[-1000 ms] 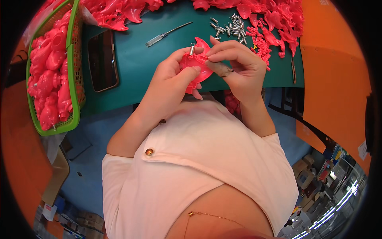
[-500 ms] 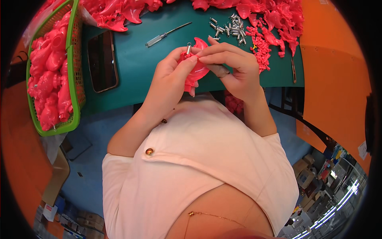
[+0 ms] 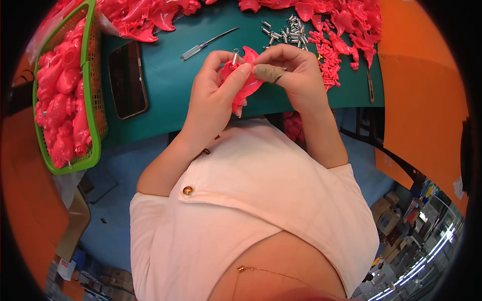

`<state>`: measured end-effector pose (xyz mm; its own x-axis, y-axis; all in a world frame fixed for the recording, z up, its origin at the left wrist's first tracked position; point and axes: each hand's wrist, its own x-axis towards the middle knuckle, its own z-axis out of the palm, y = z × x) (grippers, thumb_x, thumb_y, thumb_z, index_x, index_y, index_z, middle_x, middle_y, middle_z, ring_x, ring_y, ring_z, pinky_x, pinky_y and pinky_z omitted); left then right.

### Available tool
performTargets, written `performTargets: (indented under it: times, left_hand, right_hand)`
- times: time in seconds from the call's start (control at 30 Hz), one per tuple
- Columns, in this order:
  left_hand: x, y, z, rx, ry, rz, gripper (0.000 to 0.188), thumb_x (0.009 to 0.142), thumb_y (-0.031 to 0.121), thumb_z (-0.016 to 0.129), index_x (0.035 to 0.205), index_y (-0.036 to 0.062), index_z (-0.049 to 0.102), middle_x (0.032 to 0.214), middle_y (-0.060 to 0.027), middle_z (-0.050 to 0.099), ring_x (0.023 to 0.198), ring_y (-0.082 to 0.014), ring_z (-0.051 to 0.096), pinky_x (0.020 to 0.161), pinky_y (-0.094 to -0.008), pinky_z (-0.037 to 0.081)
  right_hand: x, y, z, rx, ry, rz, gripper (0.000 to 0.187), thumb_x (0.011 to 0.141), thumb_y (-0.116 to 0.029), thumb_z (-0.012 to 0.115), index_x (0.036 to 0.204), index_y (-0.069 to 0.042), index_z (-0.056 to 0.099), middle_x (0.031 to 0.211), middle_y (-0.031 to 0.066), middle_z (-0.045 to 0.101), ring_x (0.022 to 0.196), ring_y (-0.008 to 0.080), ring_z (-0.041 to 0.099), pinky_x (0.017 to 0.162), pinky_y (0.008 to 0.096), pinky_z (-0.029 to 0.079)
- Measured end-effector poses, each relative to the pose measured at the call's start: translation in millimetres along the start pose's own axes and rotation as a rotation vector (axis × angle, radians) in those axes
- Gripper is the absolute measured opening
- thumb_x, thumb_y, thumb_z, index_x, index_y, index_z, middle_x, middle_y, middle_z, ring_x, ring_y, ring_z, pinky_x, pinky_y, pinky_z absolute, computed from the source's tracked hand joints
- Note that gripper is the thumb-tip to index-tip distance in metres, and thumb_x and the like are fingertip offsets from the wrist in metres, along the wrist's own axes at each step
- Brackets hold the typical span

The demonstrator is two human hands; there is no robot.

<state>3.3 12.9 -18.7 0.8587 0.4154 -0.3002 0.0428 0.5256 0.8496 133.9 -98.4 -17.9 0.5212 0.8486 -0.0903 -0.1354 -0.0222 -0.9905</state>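
Observation:
A curved, hollow pink plastic shell [image 3: 249, 88] is gripped by my left hand [image 3: 216, 93], its thumb pressed on the near face and its fingers behind. Out of the shell's top left, beside my left index finger, stands a small silver spring [image 3: 235, 56]. My right hand [image 3: 304, 75] is closed in a pinch at the shell's right edge, its thumb wrapped in a beige cover [image 3: 269, 73]. Whatever lies between those right fingertips is hidden.
A screwdriver [image 3: 196, 50], a pile of springs [image 3: 296, 34] and small pink parts [image 3: 329, 67] lie on the green table [image 3: 170, 95]. More pink shells [image 3: 346, 22] are heaped behind. At left are a phone [image 3: 128, 80] and a green basket [image 3: 90, 100] of pink pieces.
My right fingers have curled in from a stretched position near the spring to a pinch at the shell's right edge. The shell has tilted slightly in my left hand.

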Motion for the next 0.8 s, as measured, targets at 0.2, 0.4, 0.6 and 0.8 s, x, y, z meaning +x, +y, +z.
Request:
performTargets:
  times: [0.2,0.4,0.6,0.8]
  left_hand:
    - [-1.0,-3.7,-10.1,0.068,0.039,0.072,0.018,0.092,0.018,0.054,0.098,0.0033,0.047,0.074,-0.0037,0.055,0.051,-0.0056,0.049,0.04,-0.0205,0.038]
    - [5.0,16.8,-23.7,-0.1,0.143,0.129,0.018,0.092,0.021,0.054,0.097,0.0034,0.051,0.077,-0.0042,0.057,0.053,-0.0088,0.052,0.043,-0.0226,0.039]
    - [2.9,16.4,-25.6,-0.122,0.099,0.048,0.021,0.09,0.024,0.056,0.097,0.0043,0.054,0.079,-0.0044,0.059,0.055,-0.009,0.053,0.045,-0.0225,0.041]
    - [3.4,15.3,-35.7,-0.11,0.114,0.028,0.021,0.089,0.024,0.057,0.099,0.0048,0.054,0.081,-0.0048,0.06,0.059,-0.0095,0.054,0.048,-0.0229,0.042]
  right_hand:
    - [9.8,-1.2,3.5,-0.028,0.087,0.048,0.016,0.079,-0.007,0.07,0.092,0.002,0.065,0.084,0.0033,0.063,0.076,0.0105,0.06,0.067,0.0234,0.049]
    - [79.3,-7.1,-12.8,-1.339,0.333,-0.657,0.019,0.072,-0.01,0.069,0.091,-0.007,0.066,0.087,0.0066,0.058,0.084,0.0215,0.055,0.07,0.0325,0.043]
    - [107.1,19.2,-27.0,-1.282,0.341,-0.948,0.013,0.068,-0.009,0.067,0.08,-0.006,0.066,0.091,0.0086,0.054,0.093,0.0271,0.05,0.079,0.0386,0.04]
    - [68.9,18.7,-27.5,-1.054,-0.108,-0.547,0.038,0.071,-0.02,0.076,0.104,-0.006,0.063,0.092,0.0058,0.055,0.081,0.0207,0.056,0.065,0.0292,0.047]
